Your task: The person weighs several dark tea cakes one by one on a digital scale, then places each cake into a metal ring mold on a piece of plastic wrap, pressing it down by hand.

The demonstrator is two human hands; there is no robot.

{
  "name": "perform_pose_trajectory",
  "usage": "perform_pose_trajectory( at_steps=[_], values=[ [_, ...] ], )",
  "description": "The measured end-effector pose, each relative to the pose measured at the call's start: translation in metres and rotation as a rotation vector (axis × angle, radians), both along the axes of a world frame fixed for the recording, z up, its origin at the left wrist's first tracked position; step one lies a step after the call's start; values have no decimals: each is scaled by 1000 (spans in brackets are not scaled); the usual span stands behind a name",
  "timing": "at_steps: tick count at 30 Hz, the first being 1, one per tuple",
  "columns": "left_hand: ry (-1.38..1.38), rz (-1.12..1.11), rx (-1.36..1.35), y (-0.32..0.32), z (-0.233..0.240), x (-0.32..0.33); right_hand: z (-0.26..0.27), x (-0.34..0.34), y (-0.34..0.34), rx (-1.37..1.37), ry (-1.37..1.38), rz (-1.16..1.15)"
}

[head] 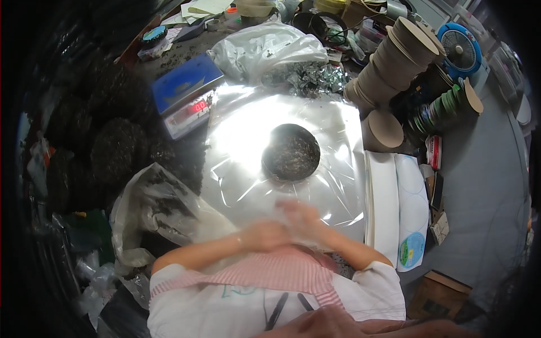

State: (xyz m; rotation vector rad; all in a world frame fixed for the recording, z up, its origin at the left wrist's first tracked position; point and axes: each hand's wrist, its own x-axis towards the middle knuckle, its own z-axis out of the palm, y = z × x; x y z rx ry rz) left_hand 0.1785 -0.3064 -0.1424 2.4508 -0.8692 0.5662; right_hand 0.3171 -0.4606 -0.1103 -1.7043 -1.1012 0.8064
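Observation:
A round dark disc of pressed plant material, perhaps a tea cake (291,153), lies on a stack of shiny silver foil sheets (236,186). Both hands are blurred and close together at the near edge of the foil. My left hand (302,215) is over the sheets, below the disc, with some fingers extended. Beside it, at the left, my right hand (268,234) looks curled; whether it holds anything is not visible. Neither hand touches the disc.
A blue digital scale (186,82) stands left of the foil, near a translucent plastic bag (156,207). More dark discs (119,150) are piled further left. To the right lie round-printed paper sheets (382,190), tall stacks of cardboard discs (391,59) and a blue fan (460,50).

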Motion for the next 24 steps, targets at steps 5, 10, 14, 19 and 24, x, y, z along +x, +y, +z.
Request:
perform_pose_trajectory(
  at_steps=[5,10,14,19,24],
  values=[
    [83,1022,-80,60,-29,42,-78,28,-43,-304,-700,-47],
    [242,614,-536,65,-8,107,-29,88,6,-227,-926,-338],
    [552,787,-133,69,-24,143,6,92,63,145,-583,-312],
    [254,925,-242,61,14,124,-30,116,89,-260,-827,-257],
    [199,786,-1,56,-3,135,-33,118,94,-314,-955,-102]
  ],
)
